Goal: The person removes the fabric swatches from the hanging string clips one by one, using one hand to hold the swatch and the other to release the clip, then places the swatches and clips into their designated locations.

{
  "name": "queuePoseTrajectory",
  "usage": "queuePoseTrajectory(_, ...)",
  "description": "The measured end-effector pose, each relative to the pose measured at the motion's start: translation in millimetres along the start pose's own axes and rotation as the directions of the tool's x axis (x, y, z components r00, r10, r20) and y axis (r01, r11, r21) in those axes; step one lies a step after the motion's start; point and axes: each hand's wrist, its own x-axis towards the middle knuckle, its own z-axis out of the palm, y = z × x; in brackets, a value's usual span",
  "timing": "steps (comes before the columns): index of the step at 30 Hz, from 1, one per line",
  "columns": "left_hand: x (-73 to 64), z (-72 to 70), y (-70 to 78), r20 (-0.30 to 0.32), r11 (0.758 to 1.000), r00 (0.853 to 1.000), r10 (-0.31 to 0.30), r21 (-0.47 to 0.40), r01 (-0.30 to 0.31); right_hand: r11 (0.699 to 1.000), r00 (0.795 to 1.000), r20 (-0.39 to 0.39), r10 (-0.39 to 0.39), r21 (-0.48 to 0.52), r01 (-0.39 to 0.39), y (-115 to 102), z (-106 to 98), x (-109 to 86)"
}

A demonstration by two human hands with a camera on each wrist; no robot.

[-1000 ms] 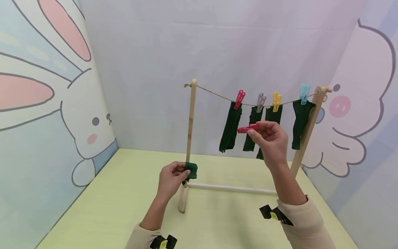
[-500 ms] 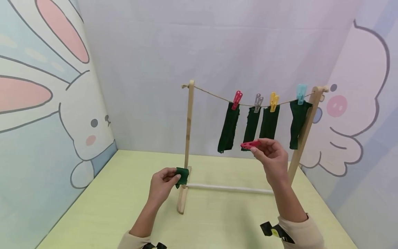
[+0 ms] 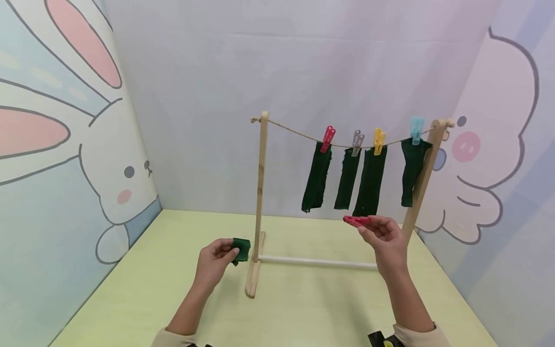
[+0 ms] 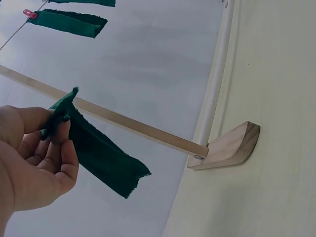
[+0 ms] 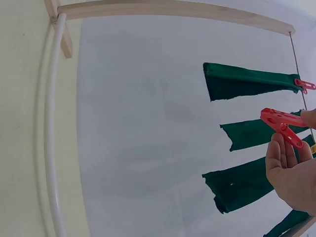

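Observation:
My left hand (image 3: 211, 266) pinches a dark green cloth strip (image 3: 242, 249) beside the left post of a small clothesline. The left wrist view shows the strip's loose length (image 4: 106, 160) hanging below thumb and fingers. On the other side, my right hand (image 3: 389, 246) holds a red clothespin (image 3: 355, 220) between thumb and fingers, below the hanging cloths. Seen from the right wrist, this clothespin (image 5: 282, 122) has its legs spread apart where the fingers hold it. Several green strips, such as the leftmost one (image 3: 317, 178), hang pinned from the string (image 3: 291, 129).
The line's pins are red (image 3: 328, 139), grey (image 3: 357, 143), yellow (image 3: 379, 141) and light blue (image 3: 416, 130). Wooden posts (image 3: 261, 183) carry the string, joined low down by a white rod (image 3: 316, 262). Printed walls surround the pale yellow tabletop (image 3: 303, 308).
Both hands have come down and nearer. The left hand has also drifted left with the cloth strip, away from the post; the right hand has dropped below the hanging strips with the clothespin.

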Motion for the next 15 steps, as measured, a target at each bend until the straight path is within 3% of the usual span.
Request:
queuePoseTrajectory(7, -1.8, -9.9, -6.8, -0.045, 1.000, 0.999, 0.016, 0.010, -0.015, 0.999, 0.999, -0.013, 0.036, 0.018, -0.036, 15, -7, -9.0)
queuePoseTrajectory(11, -1.1, -15.7, -10.5, -0.083, 0.998, 0.995, 0.056, -0.009, -0.057, 0.994, 0.994, -0.043, 0.102, 0.029, -0.101, 23, -11, -14.2)
queuePoseTrajectory(15, -1.5, -21.4, -12.9, -0.092, 0.999, 0.994, 0.054, 0.009, -0.053, 0.986, 0.983, -0.085, 0.164, 0.055, -0.160, 30, -18, -17.6)
